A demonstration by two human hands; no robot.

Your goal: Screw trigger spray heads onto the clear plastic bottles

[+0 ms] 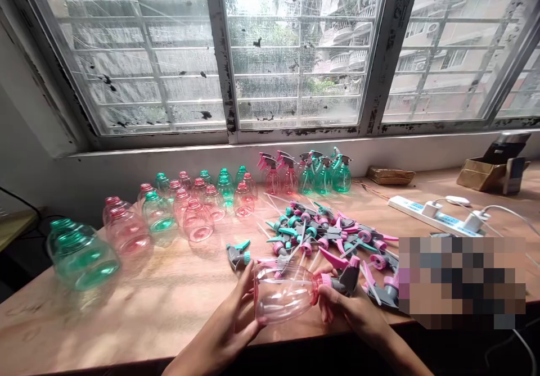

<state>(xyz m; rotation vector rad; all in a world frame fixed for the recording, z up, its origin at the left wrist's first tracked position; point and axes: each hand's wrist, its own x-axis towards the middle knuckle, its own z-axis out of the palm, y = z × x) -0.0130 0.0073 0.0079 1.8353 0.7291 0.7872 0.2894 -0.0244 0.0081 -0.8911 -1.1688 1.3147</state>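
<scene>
Green open bottles, at least seven, and ten or more pink ones are standing at ten o'clock, one loose spray head lying nearer. The left hand is cupping the base of one pink bottle, its long axis running from nine o'clock to the neck at three, while five or more capped bottles are standing toward twelve and an uncountable heap of heads is lying toward one. At the neck, the right hand is clasping one pink-and-grey head.
</scene>
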